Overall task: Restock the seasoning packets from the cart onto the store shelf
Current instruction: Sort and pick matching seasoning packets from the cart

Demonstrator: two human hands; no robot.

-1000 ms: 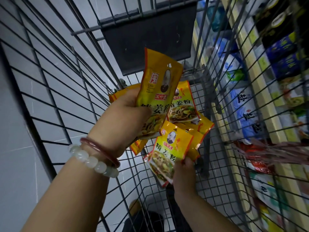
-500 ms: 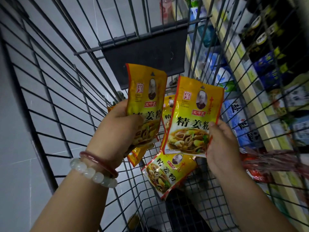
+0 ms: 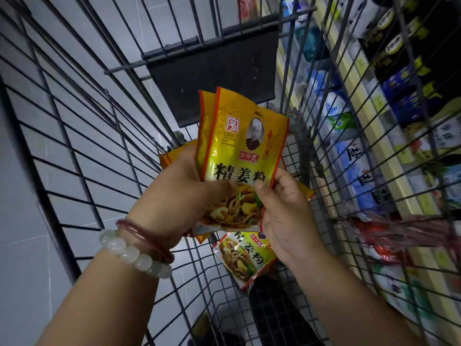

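I look down into a wire shopping cart [image 3: 74, 136]. My left hand [image 3: 179, 196], with two bracelets at the wrist, grips a small stack of yellow seasoning packets [image 3: 244, 143] held upright over the cart's middle. My right hand [image 3: 287, 211] pinches the lower right edge of the front packet of that stack, thumb on its face. Another yellow packet [image 3: 245, 255] lies face up on the cart floor just below my hands. More yellow packet corners [image 3: 305, 192] peek out behind my right hand. The store shelf [image 3: 374, 136] runs along the right, beyond the cart's wire side.
A dark plastic flap [image 3: 214, 78] closes the cart's far end. The shelf holds blue-and-white bags [image 3: 359, 171], dark packs higher up and red packets [image 3: 384, 243] lower down. Grey tiled floor shows through the wires on the left.
My right hand brought its packet leftward onto the one in my left hand, so both now form one stack held by both hands. The view moved closer.
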